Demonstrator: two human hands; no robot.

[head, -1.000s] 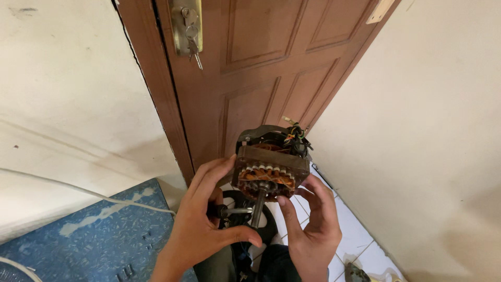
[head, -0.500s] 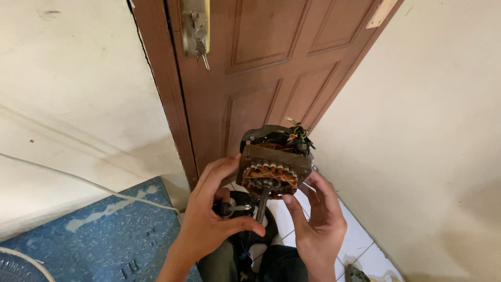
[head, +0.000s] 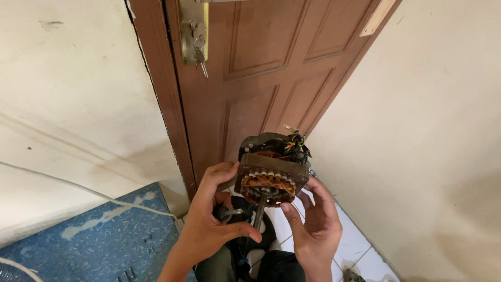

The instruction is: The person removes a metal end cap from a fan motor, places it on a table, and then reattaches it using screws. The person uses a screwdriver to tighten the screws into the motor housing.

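Head camera, looking down, showed the left hand (head: 209,230) curled around the lower left of an electric motor (head: 271,169), thumb crossing to the steel shaft (head: 259,211) jutting from its underside, while the right hand (head: 315,227) cupped the lower right edge with fingers partly bent. The motor, its copper windings and a tangle of wires (head: 296,146) exposed, was held up between both hands above dark trousered knees and white floor tiles (head: 355,245). Beyond stood a blue patterned surface (head: 99,235) at left, then a brown panelled door (head: 261,78) with keys (head: 199,49) hanging in its lock, flanked by cream walls (head: 433,130).
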